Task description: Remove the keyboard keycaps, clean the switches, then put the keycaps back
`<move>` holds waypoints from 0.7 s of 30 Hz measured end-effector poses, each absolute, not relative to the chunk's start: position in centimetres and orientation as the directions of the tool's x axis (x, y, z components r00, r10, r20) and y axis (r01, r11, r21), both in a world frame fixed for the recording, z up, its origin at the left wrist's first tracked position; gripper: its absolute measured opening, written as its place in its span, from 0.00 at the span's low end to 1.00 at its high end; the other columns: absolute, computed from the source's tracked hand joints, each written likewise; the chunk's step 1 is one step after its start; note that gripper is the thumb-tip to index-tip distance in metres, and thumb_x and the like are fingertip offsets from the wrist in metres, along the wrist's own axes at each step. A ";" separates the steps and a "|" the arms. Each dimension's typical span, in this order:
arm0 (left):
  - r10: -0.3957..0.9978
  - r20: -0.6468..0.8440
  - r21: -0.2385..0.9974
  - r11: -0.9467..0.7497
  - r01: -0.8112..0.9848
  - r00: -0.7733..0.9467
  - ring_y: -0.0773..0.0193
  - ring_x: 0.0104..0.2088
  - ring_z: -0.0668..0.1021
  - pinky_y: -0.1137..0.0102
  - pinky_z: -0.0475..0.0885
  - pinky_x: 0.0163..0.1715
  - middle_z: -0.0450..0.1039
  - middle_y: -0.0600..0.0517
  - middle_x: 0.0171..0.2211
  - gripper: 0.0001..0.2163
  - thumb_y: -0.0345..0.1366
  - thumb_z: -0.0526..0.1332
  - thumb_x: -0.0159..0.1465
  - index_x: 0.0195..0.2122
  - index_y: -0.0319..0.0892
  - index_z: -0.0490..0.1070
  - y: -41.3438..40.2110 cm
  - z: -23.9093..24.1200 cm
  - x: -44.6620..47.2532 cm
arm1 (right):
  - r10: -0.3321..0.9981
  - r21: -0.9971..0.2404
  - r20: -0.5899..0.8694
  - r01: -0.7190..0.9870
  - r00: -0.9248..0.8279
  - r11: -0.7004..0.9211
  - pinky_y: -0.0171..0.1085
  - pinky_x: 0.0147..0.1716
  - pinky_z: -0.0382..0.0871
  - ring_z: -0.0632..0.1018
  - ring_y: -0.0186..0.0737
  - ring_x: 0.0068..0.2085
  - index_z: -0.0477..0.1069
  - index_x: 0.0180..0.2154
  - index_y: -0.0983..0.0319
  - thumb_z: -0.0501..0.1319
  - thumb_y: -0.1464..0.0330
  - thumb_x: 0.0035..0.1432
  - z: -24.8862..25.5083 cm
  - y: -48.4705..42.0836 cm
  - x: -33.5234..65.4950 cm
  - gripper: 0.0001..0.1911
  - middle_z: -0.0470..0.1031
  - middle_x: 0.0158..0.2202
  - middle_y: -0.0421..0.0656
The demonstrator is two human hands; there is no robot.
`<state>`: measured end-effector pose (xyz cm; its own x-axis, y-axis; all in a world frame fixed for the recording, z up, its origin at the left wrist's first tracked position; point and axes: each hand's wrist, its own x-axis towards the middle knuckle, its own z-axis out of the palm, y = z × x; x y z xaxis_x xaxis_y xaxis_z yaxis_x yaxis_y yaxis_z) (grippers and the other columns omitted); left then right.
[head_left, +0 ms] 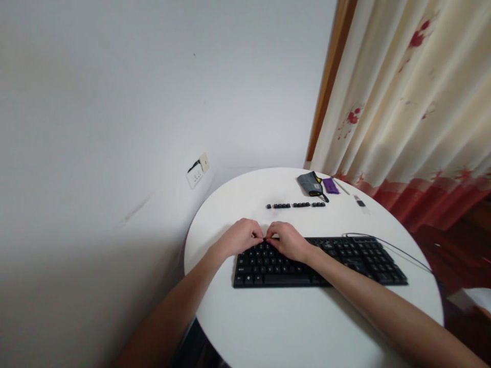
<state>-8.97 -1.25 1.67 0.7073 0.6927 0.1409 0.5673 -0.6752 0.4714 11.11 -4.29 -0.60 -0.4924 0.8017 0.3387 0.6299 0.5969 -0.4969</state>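
A black keyboard [345, 258] lies across the round white table [291, 317]. My left hand [242, 236] and my right hand [288, 240] rest together on the keyboard's upper left part. Both have their fingers curled and pinched toward each other at the top row of keys. What the fingertips hold is too small to make out. A row of loose black keycaps [296, 205] lies on the table just beyond my hands.
A grey pouch [310, 183], a purple item [330, 185] and a small dark tool [359, 201] sit at the table's far side. The keyboard's cable [399, 249] runs off to the right. A wall socket [197, 171] is on the left; a curtain [414, 102] hangs at the right.
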 end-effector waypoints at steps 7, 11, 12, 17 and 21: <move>0.641 0.109 0.497 -0.697 0.517 0.760 0.63 0.34 0.78 0.73 0.68 0.36 0.80 0.50 0.36 0.07 0.32 0.63 0.61 0.28 0.42 0.81 -1.1 2.2 -9.7 | 0.806 -0.413 0.299 0.692 -0.511 0.592 0.37 0.44 0.66 0.75 0.41 0.44 0.77 0.32 0.60 0.60 0.67 0.64 -0.1 -5.4 11.9 0.10 0.77 0.40 0.44; 0.701 0.090 0.534 -0.634 0.560 0.707 0.63 0.33 0.80 0.73 0.70 0.36 0.81 0.51 0.33 0.04 0.33 0.66 0.58 0.30 0.42 0.82 1.2 2.4 -9.1 | 0.826 -0.442 0.265 0.699 -0.497 0.562 0.33 0.43 0.65 0.76 0.36 0.43 0.78 0.33 0.58 0.61 0.67 0.63 -0.2 -4.0 12.9 0.08 0.78 0.41 0.40; 0.746 0.110 0.532 -0.603 0.595 0.657 0.62 0.33 0.80 0.73 0.70 0.36 0.81 0.50 0.32 0.05 0.33 0.65 0.59 0.31 0.41 0.82 2.1 2.3 -8.7 | 0.852 -0.422 0.260 0.740 -0.454 0.523 0.33 0.43 0.65 0.76 0.36 0.42 0.79 0.35 0.58 0.62 0.67 0.62 -0.2 -3.2 13.2 0.06 0.78 0.41 0.40; 0.859 0.223 0.503 -0.506 0.701 0.460 0.56 0.37 0.81 0.67 0.71 0.41 0.81 0.43 0.38 0.09 0.32 0.66 0.59 0.41 0.37 0.81 7.3 0.7 -6.0 | 0.923 -0.297 0.312 0.900 -0.226 0.321 0.40 0.47 0.62 0.73 0.47 0.49 0.78 0.44 0.63 0.62 0.71 0.61 0.0 2.3 14.3 0.10 0.79 0.44 0.49; 0.846 0.262 0.487 -0.532 0.693 0.465 0.58 0.37 0.80 0.68 0.71 0.43 0.81 0.45 0.40 0.11 0.32 0.67 0.58 0.43 0.40 0.81 9.9 -0.6 -4.6 | 0.928 -0.215 0.297 0.931 -0.225 0.295 0.44 0.48 0.59 0.71 0.51 0.50 0.80 0.41 0.62 0.63 0.72 0.60 0.0 5.6 14.0 0.08 0.79 0.43 0.51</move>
<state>-4.58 9.86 -0.64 0.4654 0.8455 0.2618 0.6926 -0.5320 0.4871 13.97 5.58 0.05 -0.2252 0.9278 0.2974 0.9309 0.2950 -0.2154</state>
